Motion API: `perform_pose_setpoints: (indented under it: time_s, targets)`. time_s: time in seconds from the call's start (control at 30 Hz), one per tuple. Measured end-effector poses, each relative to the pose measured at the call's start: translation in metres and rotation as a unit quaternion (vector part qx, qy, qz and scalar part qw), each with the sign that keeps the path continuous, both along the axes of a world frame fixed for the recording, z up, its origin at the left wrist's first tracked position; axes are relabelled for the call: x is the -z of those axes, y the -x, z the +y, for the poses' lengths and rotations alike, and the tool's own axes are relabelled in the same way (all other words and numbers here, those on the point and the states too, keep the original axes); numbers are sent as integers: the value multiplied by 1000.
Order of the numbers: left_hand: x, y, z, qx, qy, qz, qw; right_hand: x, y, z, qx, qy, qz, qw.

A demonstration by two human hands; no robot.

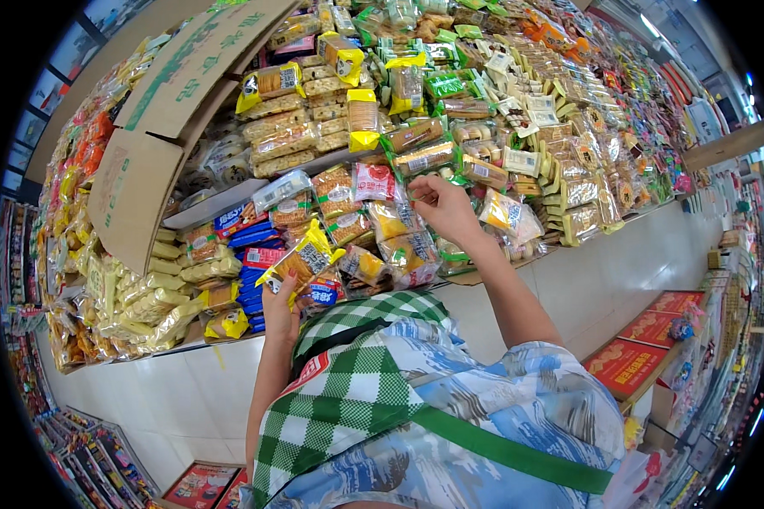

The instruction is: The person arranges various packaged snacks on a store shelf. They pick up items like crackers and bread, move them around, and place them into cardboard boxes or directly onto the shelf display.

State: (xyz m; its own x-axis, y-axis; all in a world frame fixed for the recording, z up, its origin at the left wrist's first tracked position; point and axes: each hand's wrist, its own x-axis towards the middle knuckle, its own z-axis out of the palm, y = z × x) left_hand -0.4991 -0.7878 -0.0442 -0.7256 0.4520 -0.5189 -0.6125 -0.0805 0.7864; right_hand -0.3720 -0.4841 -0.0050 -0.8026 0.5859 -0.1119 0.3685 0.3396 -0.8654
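Observation:
My left hand is closed around the lower end of a yellow-ended snack packet, held tilted in front of the apron above the near edge of the display. My right hand reaches over the pile with its fingers curled in. Whether anything small is between those fingertips is too hard to see. Just beyond it lies a clear packet with green ends, and a red and white packet lies to its left. Clear packets with yellow filling lie below and left of it.
An open cardboard box leans over the left of the display, beside stacked nut-bar packets. Blue packets lie near the front edge. Cream wrapped snacks fill the right. Red boxes stand across the pale floor.

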Motion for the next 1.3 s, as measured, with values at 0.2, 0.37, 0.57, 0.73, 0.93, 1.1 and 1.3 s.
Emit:
perform_pose_setpoints:
  time_s: [0.2, 0.37, 0.57, 0.73, 0.93, 1.1, 1.3]
  targets:
    - [-14, -18, 47, 181, 20, 38, 983, 16, -5, -51, -137, 100, 15, 985]
    - [-20, -24, 86, 303, -45, 7, 952, 14, -17, -27, -101, 155, -52, 981]
    - [-17, -34, 105, 398, -114, 69, 908, -20, -50, 30, -11, 98, -19, 995]
    - [-17, -35, 99, 431, -90, 61, 896, -15, -62, 42, 27, 103, -28, 994]
    - [-14, -41, 98, 338, -148, 5, 930, -12, -48, 23, -113, 87, -24, 990]
    - [-23, -36, 90, 345, -92, -32, 934, -18, -52, 18, -140, 178, 3, 974]
    - [-4, -27, 80, 285, -42, -66, 955, -8, -99, 72, 209, -380, -267, 860]
